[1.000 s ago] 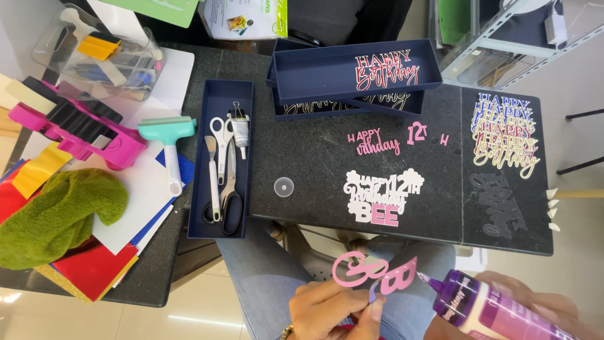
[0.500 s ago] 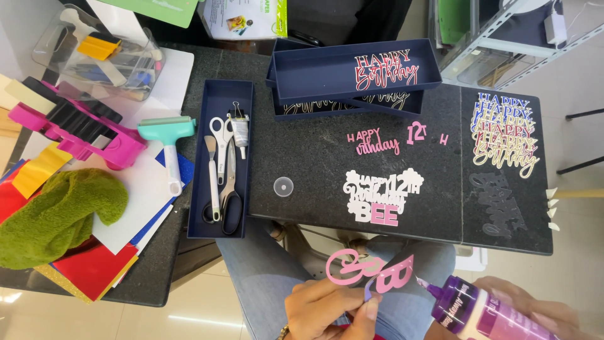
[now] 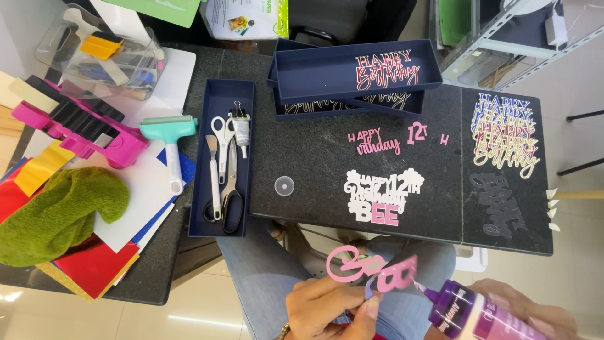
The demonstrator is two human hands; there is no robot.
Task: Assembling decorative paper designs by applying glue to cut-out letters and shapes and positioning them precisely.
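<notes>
Left hand [image 3: 330, 308]: fingers closed, pinching pink paper letter cutout [image 3: 371, 269], which sits at its 1 o'clock. Right hand [image 3: 528, 308]: wrapped round purple glue bottle [image 3: 469, 313], nozzle touching cutout

Bright even light, sharp, soft shadows

left hand [image 3: 327, 308]: bottom centre of frame, fingers curled, pinch grip closed | right hand [image 3: 535, 311]: bottom right corner, fist wrapped closed, angled toward left hand
</notes>
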